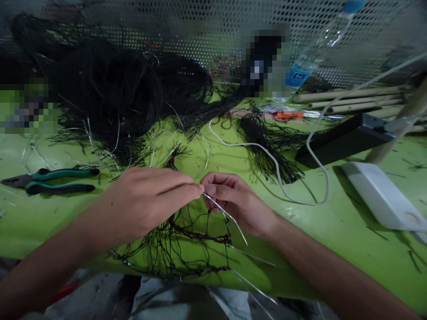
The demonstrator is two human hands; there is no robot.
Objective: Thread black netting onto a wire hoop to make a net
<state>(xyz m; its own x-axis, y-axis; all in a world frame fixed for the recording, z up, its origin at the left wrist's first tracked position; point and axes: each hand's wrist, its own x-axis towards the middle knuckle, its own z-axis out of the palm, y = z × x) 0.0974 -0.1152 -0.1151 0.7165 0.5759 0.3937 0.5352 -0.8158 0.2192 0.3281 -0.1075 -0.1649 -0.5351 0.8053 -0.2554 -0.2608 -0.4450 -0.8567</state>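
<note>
At the middle of the green table, my left hand [147, 200] and my right hand [236, 198] meet at the fingertips. Both are closed in a pinch on a thin silvery wire [230, 214], whose free end slants down to the right below my fingers. Under them spreads a knotted black net [190, 262] with reddish-brown bindings and several more wire ends sticking out at its right side. Its upper part is hidden behind my left hand. A small tied tuft of black cord [171, 161] stands just above my left knuckles.
Green-handled pliers [60, 181] lie at the left. Behind are a large black cord heap [110, 84], a plastic bottle [307, 66] and bamboo sticks [360, 101]. A white cable [276, 169] loops by a black box [347, 140] and a white box [380, 195].
</note>
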